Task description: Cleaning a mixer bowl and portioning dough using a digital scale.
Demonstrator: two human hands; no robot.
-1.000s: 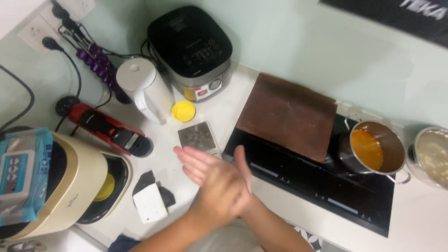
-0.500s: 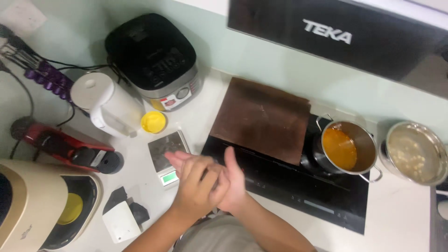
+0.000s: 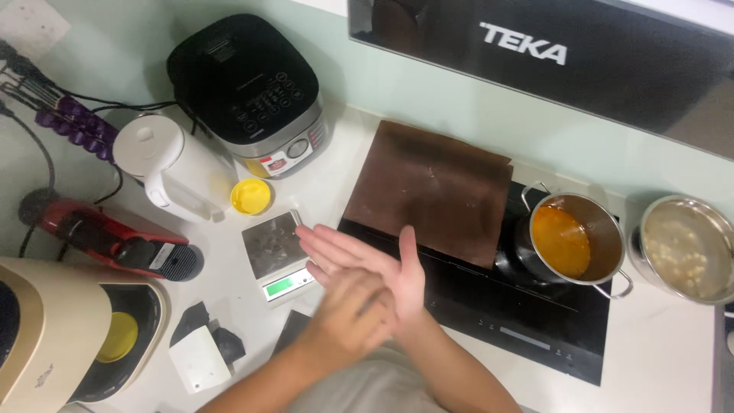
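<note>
1. View from above onto a white kitchen bench [image 3: 344, 164] with a black cooktop [image 3: 527, 313] at its 3 o'clock side.
2. Two bare hands meet near the picture's centre, pressed palm against palm above the bench's front edge.
3. The right hand [image 3: 375, 264] lies palm up, its fingers [image 3: 325, 245] straight and spread narrowly, pointing toward 10 o'clock. It holds nothing.
4. The left hand [image 3: 348, 313] lies beneath and across it, touching it; its fingers are mostly hidden, so I cannot tell how they are set.
5. The nearest thing is a small kitchen scale [image 3: 277, 255] with a steel top and a green lit display, just beside the right fingertips at 9 o'clock.
6. A yellow lid [image 3: 251, 196] sits on the bench at 11 o'clock from the scale.
7. A white kettle [image 3: 172, 167] stands at 10 o'clock from the hands; a black rice cooker [image 3: 248, 88] stands behind it at 11 o'clock.
8. A brown board [image 3: 428, 187] lies at 1 o'clock from the hands, partly over the cooktop.
9. A steel pot [image 3: 569, 241] of orange liquid sits on the cooktop at 3 o'clock; a second pot [image 3: 684, 248] with pale contents stands farther out at 3 o'clock.
10. A cream appliance [image 3: 53, 329] fills the 8 o'clock corner.
</note>
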